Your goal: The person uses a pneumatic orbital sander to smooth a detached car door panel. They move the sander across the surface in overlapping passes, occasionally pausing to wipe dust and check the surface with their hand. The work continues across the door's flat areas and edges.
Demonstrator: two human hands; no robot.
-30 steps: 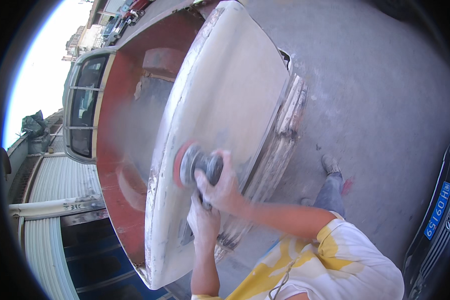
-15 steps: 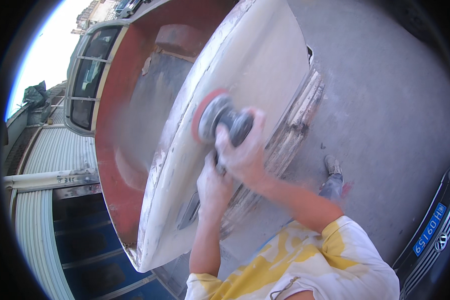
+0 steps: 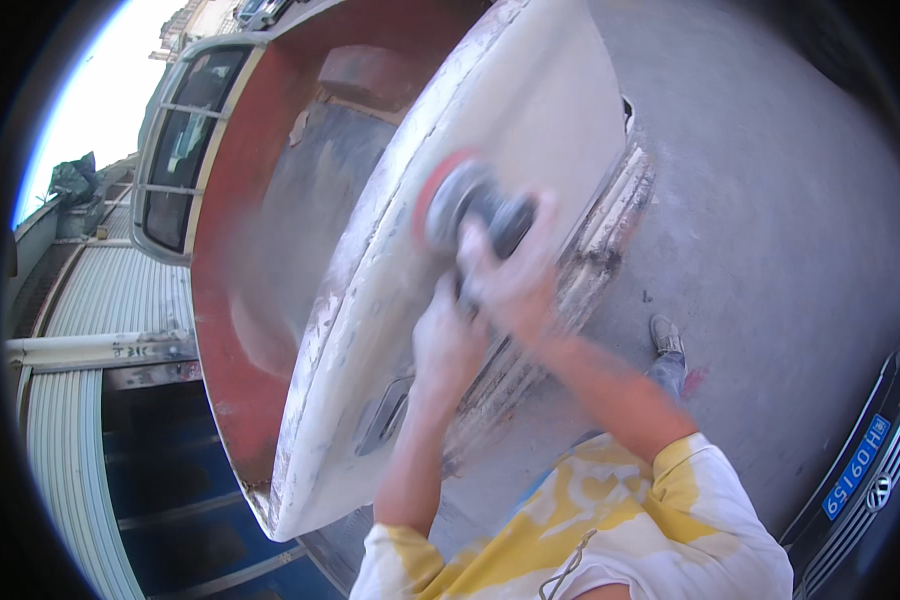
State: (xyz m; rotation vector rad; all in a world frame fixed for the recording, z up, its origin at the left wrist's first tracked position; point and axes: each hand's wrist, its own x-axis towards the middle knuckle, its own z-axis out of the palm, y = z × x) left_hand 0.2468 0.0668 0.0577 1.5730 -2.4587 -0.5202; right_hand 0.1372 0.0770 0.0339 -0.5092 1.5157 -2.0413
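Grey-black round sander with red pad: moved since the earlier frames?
Yes, the sander has moved up and right in view along the long off-white tailgate panel, farther from its lower end.

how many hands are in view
2: the right hand grips the body of the sander; the left hand holds its handle, below and left of the right one.

blue plate (image 3: 857, 468) on car (image 3: 863, 522), seemingly white-lettered

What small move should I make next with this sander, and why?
Perhaps ease the disc sander toward the top edge of the pickup tailgate: that edge looks chipped and patchy, and the right hand and left hand both grip the tool.
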